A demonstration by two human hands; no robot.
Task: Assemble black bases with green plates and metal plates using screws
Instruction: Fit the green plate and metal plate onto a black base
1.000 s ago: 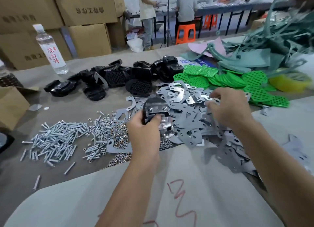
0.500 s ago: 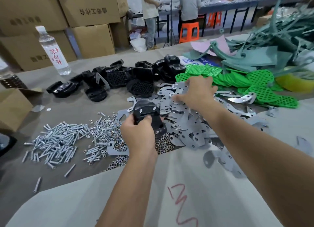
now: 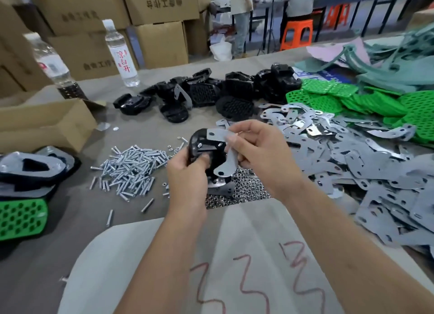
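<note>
My left hand grips a black base above the table's middle. My right hand pinches a curved grey metal plate and holds it against the base. Loose metal plates are heaped to the right. Screws lie in a pile to the left, and small nuts lie under my hands. More black bases are piled further back. Green perforated plates lie at the back right.
Two water bottles stand at the back left before stacked cardboard boxes. An open carton sits at the left, with a finished green and black piece below it. Teal scrap is heaped far right. People stand in the background.
My right hand reached into the metal plate pile, came back with one plate and now holds it against the base. The left hand kept the base and raised it slightly.
</note>
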